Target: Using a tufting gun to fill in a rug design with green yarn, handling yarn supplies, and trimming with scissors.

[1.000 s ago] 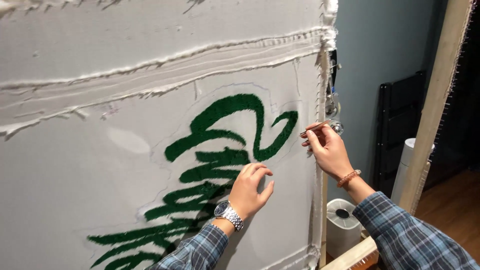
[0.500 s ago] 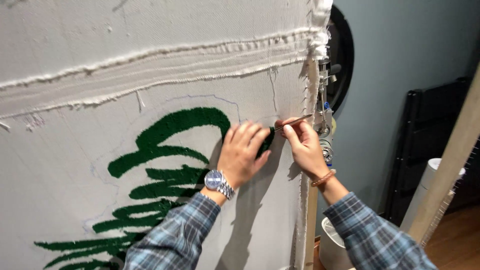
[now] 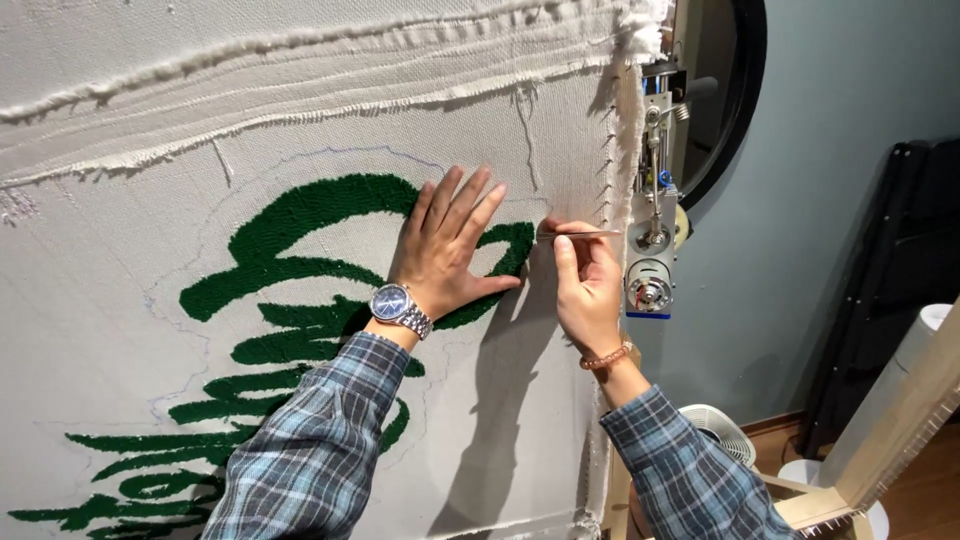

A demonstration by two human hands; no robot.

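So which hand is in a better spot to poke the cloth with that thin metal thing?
Probably the right hand. It pinches the thin metal tool, whose one end sits by the green tufted patch. The left hand lies flat on the cloth, fingers spread.

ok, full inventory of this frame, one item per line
backing cloth: 1, off-white, stretched upright, fills left
tufted pattern: 1, green, on cloth
frame edge: 1, pale wood with a row of pins, right of cloth
tufting machine: 1, metal, hanging beside frame
round object: 1, black, on wall
fan: 1, white, floor lower right
thin tool: 1, metallic, in right hand
wristwatch: 1, silver, left wrist
bracelet: 1, orange, right wrist
left hand: flat on cloth
right hand: pinching tool
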